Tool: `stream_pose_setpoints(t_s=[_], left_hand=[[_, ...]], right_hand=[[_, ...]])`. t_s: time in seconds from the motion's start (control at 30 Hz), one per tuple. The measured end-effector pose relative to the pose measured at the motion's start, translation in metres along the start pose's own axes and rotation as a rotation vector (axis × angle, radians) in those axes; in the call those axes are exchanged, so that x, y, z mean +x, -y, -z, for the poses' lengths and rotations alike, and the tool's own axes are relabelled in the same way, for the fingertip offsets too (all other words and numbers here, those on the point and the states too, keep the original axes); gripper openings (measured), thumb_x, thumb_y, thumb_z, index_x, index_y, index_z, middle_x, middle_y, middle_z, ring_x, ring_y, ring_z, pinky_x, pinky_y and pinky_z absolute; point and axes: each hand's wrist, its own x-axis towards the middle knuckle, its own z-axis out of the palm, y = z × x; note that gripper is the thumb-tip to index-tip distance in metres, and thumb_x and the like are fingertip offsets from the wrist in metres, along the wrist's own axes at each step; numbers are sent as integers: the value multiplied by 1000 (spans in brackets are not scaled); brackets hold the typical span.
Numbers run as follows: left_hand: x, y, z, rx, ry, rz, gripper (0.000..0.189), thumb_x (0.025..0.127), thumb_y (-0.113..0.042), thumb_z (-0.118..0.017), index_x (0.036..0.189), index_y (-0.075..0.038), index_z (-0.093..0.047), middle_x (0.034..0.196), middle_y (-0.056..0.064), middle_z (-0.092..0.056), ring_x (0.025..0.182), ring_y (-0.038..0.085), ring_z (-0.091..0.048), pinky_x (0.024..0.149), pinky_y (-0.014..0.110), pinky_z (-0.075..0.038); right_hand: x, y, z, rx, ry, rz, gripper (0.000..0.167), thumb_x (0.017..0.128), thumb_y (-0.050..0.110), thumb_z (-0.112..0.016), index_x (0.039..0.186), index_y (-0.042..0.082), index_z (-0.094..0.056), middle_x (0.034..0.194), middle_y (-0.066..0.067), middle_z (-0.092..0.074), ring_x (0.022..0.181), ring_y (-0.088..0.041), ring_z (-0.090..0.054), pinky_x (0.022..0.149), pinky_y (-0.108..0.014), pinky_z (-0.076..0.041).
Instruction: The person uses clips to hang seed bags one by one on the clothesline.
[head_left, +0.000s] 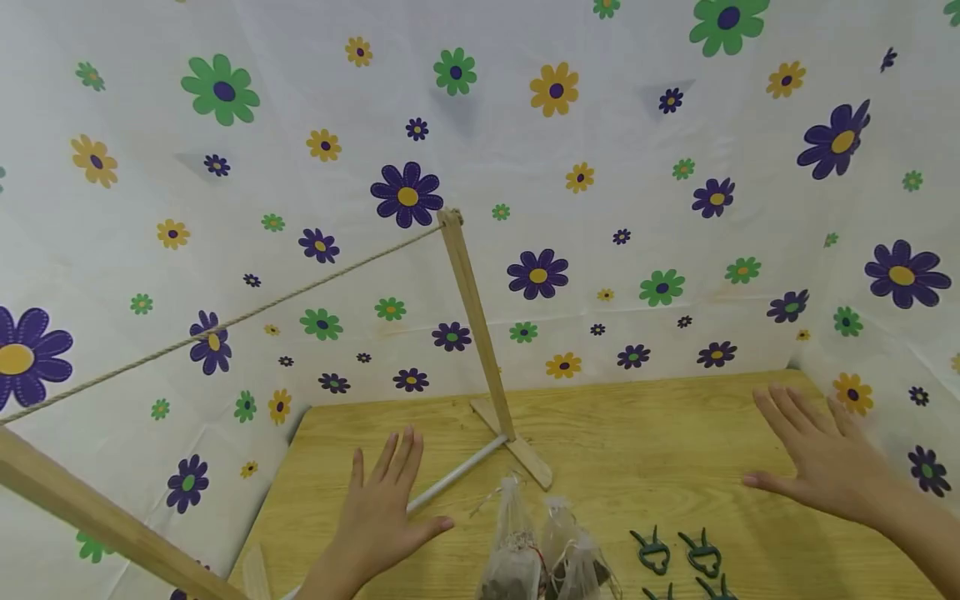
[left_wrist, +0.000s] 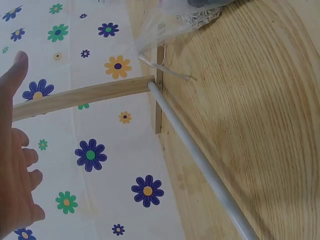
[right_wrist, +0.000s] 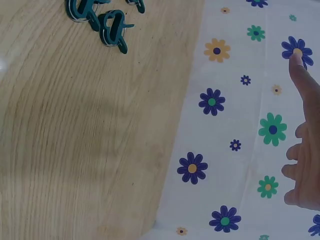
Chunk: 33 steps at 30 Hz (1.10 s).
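My left hand (head_left: 384, 508) is held over the table with its fingers spread, in front of a white rod (head_left: 459, 473), and holds nothing. On the far right my right hand (head_left: 825, 458) is likewise spread and holds nothing. Sheer drawstring bags (head_left: 513, 542) with dark contents stand on the table between the hands. To their right lie several dark green clips (head_left: 654, 552), seen also as green clips (right_wrist: 114, 30) in the right wrist view. A wooden post (head_left: 480, 333) rises behind the bags from a flat foot (head_left: 532, 462).
A rope (head_left: 225, 323) runs from the post's top to a nearer wooden post (head_left: 97, 517) at left. The white rod joins the stand low down. Flower-printed cloth (head_left: 480, 150) encloses the wooden table (head_left: 615, 442) at the back and sides.
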Motion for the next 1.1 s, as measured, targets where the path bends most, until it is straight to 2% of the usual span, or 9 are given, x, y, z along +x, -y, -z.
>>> stream_pose_setpoints(t_s=[0.1,0.2,0.27,0.37,0.47,0.57,0.8,0.97,1.1], left_hand=[[-5,4,1,10,-6,11,103,77,-73,-53,151,-9,-19,155,11,-22,141,32,-23,107,66,-10],[-9,8,2,8,3,30,102,77,-70,-56,151,-8,-20,155,11,-23,141,31,-24,108,64,-9],[-12,11,3,6,15,43,101,78,-68,-58,150,-7,-22,154,11,-25,141,30,-25,109,63,-10],[-17,16,5,23,19,52,98,78,-67,-58,148,-5,-28,152,10,-31,138,27,-32,109,62,-15],[-22,22,7,43,7,54,96,79,-68,-57,146,-4,-32,150,9,-35,135,28,-37,108,61,-19],[-26,27,11,43,3,69,96,79,-69,-56,146,-4,-34,149,10,-36,135,29,-37,108,62,-18],[-37,37,18,42,35,132,97,79,-69,-55,147,-4,-30,151,12,-31,137,31,-32,108,63,-15],[-42,42,22,48,43,165,97,80,-68,-55,147,-2,-30,150,15,-32,137,35,-33,107,63,-16],[-45,45,25,42,44,195,96,81,-65,-57,144,3,-33,147,19,-36,133,38,-37,105,63,-22]], right_hand=[[10,4,1,16,16,21,106,81,61,-60,152,6,-4,155,-25,-10,141,-16,18,107,-45,23],[23,8,5,23,47,45,103,83,62,-58,152,4,-7,155,-24,-11,143,-27,11,108,-45,22],[32,12,8,39,73,54,103,83,62,-57,151,3,-9,154,-25,-13,144,-36,1,108,-46,22],[42,18,11,38,85,62,102,82,65,-56,151,3,-13,150,-28,-23,139,-43,-20,109,-51,18],[52,25,12,24,56,69,101,80,67,-57,149,3,-21,146,-27,-33,134,-44,-31,111,-57,7],[61,31,13,3,16,98,99,78,69,-57,146,2,-28,144,-27,-37,130,-44,-36,110,-63,-8],[80,44,15,3,49,114,99,78,71,-55,144,2,-31,147,-26,-33,132,-43,-35,106,-65,-17],[95,51,16,-16,56,131,98,79,71,-54,143,1,-33,144,-25,-39,127,-43,-43,105,-62,-24],[103,56,15,-10,52,147,96,79,68,-57,141,-2,-37,135,-25,-49,119,-42,-49,103,-57,-32]])
